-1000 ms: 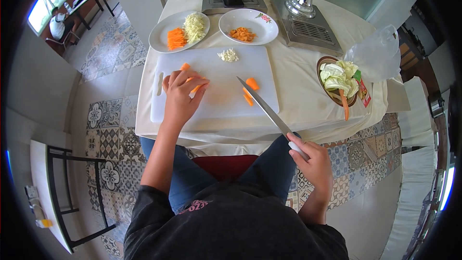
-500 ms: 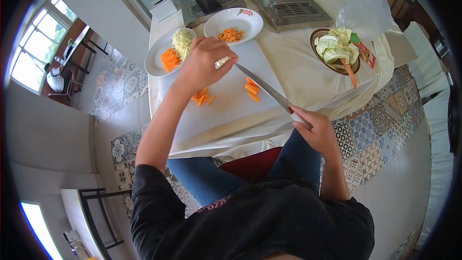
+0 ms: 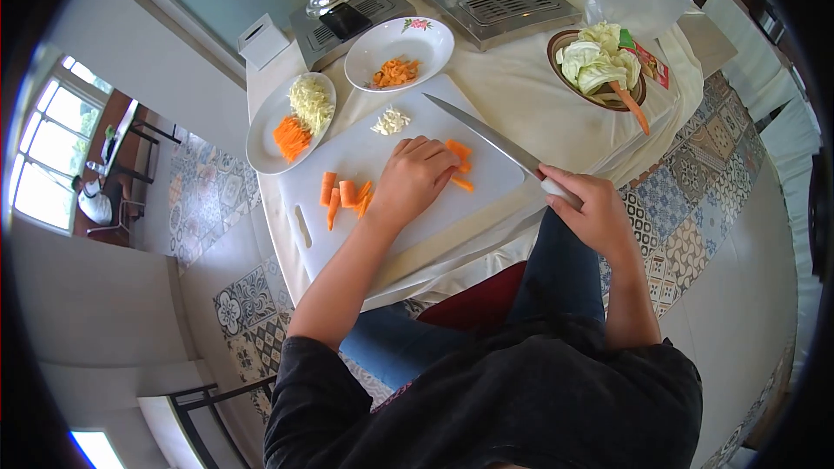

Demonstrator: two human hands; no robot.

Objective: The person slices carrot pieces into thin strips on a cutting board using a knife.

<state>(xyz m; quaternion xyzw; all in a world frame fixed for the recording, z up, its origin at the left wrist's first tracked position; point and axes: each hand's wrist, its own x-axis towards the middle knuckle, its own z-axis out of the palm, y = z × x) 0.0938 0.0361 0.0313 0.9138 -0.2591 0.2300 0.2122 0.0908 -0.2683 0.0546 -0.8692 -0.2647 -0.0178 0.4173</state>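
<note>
My right hand (image 3: 596,211) is closed around the white handle of a kitchen knife (image 3: 486,136), its long blade slanting up and left over the cutting board's right side. My left hand (image 3: 417,175) is low over the white cutting board (image 3: 334,243), with bent fingers drawn together. Its fingertips are at a few orange carrot slices (image 3: 461,153), partly covering them. Beyond this hand lies a small heap of chopped white bits (image 3: 391,121). Carrot chunks (image 3: 327,188) and carrot sticks (image 3: 366,194) lie left of the hand, partly hidden by it.
A plate (image 3: 256,149) of shredded cabbage and carrot stands at the left. Behind the board is a flowered bowl (image 3: 360,52) with orange scraps. A brown bowl (image 3: 565,89) of cabbage leaves and a carrot is at the right. Metal stands (image 3: 486,13) are behind; a person (image 3: 94,205) sits far left.
My left hand has come down from above the board to the carrot slices. White bits it held now lie in a heap on the board. The knife stays in my right hand.
</note>
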